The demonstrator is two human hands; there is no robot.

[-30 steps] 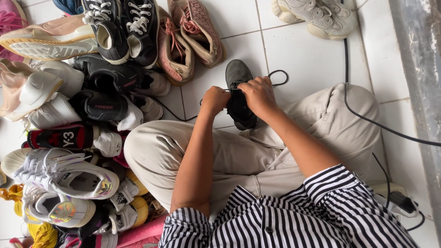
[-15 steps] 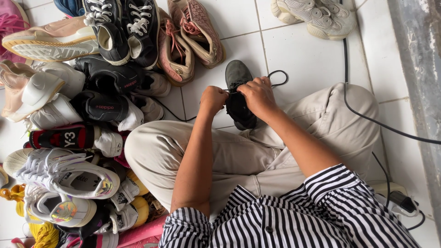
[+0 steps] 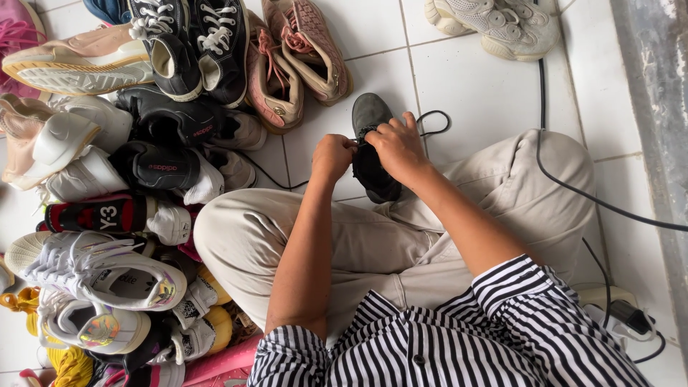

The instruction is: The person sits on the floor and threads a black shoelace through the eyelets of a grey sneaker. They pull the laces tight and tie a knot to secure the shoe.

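**Two hands on a dark shoe**

Nearest is a black and white striped shirt (image 3: 459, 337), cut off by the bottom edge. Past it are crossed legs in tan trousers (image 3: 373, 236), resting on the white tile floor (image 3: 473, 79).

Both arms reach out over the legs. The left hand (image 3: 333, 156) is curled up, with its fingers pinched together on the black lace (image 3: 434, 122) at the top of the shoe. The right hand (image 3: 396, 147) is just beside it, fingers bent down and closed on the same spot. The fingertips are hidden, so the exact grip is hard to see.

The dark grey shoe (image 3: 373, 147) sits on the floor in front of the legs, toe pointing away. The hands cover its middle. A loop of the lace sticks out to the right of the right hand.

A thin black cable (image 3: 573, 188) runs over the right knee. It goes to a white plug box (image 3: 616, 312) that is partly hidden by the shirt.

To the left is a big pile of shoes (image 3: 107, 179), many cut off by the edge. Farther away lie a pair of pink shoes (image 3: 294, 57) and a pale shoe (image 3: 494, 25) at the top.
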